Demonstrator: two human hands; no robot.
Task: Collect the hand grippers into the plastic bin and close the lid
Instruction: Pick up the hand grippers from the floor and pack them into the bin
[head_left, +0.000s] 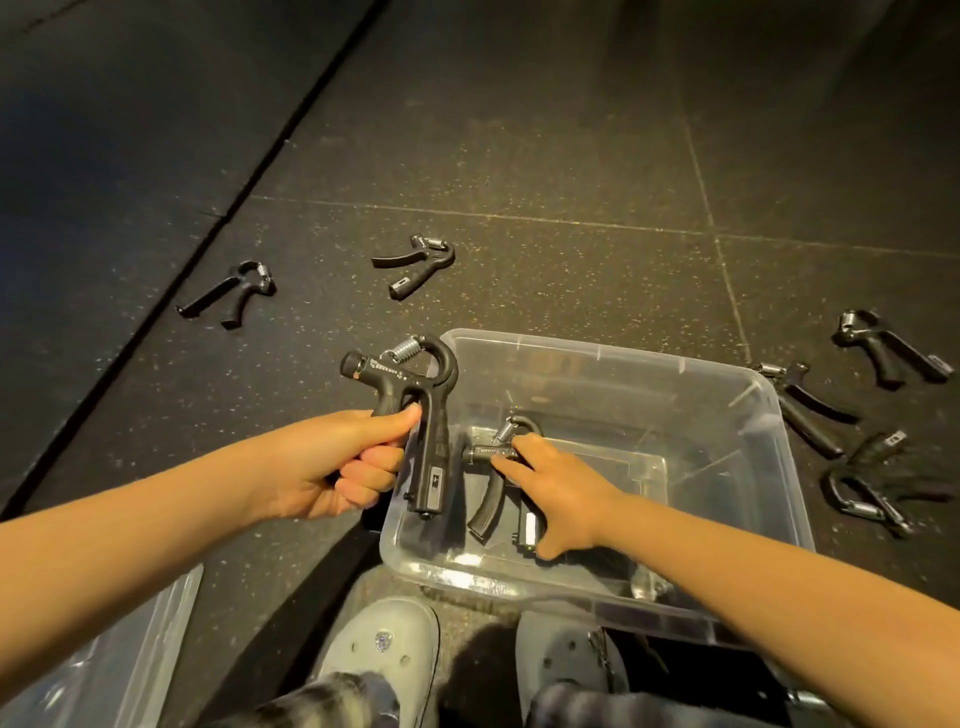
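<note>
Bin (613, 364) mouth open — one gripper (498, 467) lies inside.

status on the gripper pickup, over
left hand grips one hand gripper over bin edge. right hand holds second gripper inside bin. five floor grippers to go, lid off, nothing in the way.

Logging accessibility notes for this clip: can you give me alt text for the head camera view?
A person's left hand grips a black spring hand gripper at the rim of a clear plastic bin, while the right hand holds a second black gripper inside it. More black grippers lie scattered on the dark speckled floor.
</note>
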